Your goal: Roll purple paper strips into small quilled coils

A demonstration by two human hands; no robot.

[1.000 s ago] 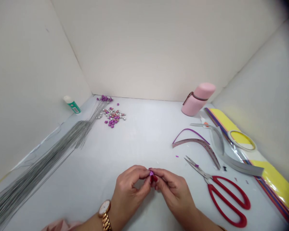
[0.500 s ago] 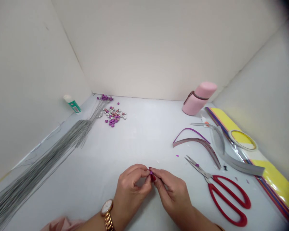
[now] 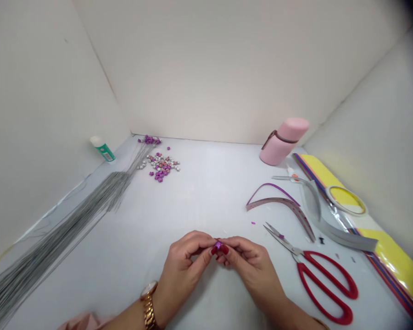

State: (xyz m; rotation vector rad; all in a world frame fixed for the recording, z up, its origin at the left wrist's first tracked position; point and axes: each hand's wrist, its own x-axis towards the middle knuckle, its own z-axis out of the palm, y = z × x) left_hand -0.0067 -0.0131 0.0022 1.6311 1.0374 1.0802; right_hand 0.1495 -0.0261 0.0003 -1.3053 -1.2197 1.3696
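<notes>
Nearest, at the left edge, a fold of pale pink cloth (image 3: 82,321) lies by the left forearm, which wears a gold wristwatch (image 3: 148,302); the left hand (image 3: 181,270) and right hand (image 3: 251,270) meet in front of the body, fingers curled inward, pinching a tiny purple paper piece (image 3: 218,246) between their fingertips; it sits midway between them, neither hand clearly nearer, and it is too small and too covered to tell which way its long axis runs; to the right, large red-handled scissors (image 3: 321,288) lie closed on the white tabletop (image 3: 206,201), well apart from the right hand; beyond them lie a mauve paper strip (image 3: 282,206), a curling grey strip (image 3: 340,238) and small scissors (image 3: 292,178), with a packet of coloured paper strips (image 3: 392,261) and a roll of tape (image 3: 346,200) at the right; to the left, a long bundle of thin grey wires (image 3: 62,233) runs toward the far corner, near a scattered pile of purple and silver paper stars (image 3: 160,167); farther still stand a green-labelled glue bottle (image 3: 102,149) and a pink flask (image 3: 282,142), against white walls (image 3: 227,68)
</notes>
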